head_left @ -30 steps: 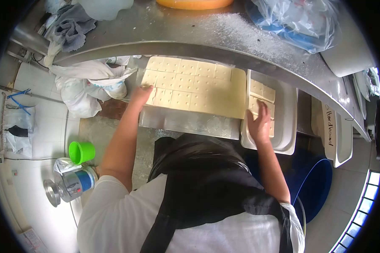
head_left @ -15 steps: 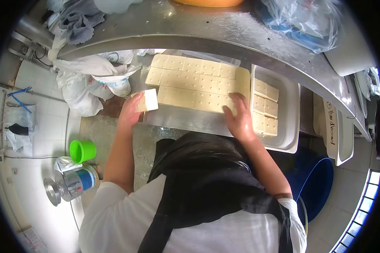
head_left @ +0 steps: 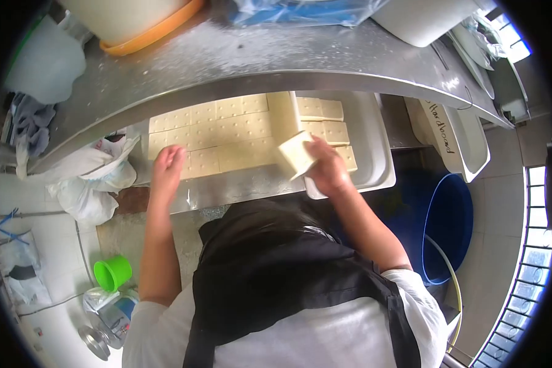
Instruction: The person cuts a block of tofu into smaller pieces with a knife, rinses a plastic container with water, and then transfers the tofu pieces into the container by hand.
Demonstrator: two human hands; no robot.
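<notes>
Down at the left edge, a green cup (head_left: 111, 273) on the floor and some white plastic bags (head_left: 86, 184) lie well clear of the work.

On the steel bench (head_left: 239, 187) the scored tofu slab (head_left: 221, 132) is mostly still whole. Rows of squares run across it, and only its near left corner looks bare. I would judge the clearing to be at an early or middle stage, with most of the slab yet to be lifted off.

The left hand (head_left: 167, 162) lies at the slab's near left corner, palm down and fingers loosely spread. It touches the tofu surface or the bench just beside it and has nothing in its grip.

To the right, a single cut tofu block (head_left: 296, 153) is raised off the slab and tilted. It sits over the seam where the slab's right end meets the tray. The right hand (head_left: 328, 167) is clasped around it from the right, fingers curled onto the block's faces.

Just beyond stands the white tray (head_left: 383, 165), touching or nearly touching the slab's right end. A few tofu pieces (head_left: 331, 130) already lie flat along its left side, and the rest of its floor is bare, so there is plenty of room to fill.

A blue bucket (head_left: 451, 227) stands on the floor at far right.
</notes>
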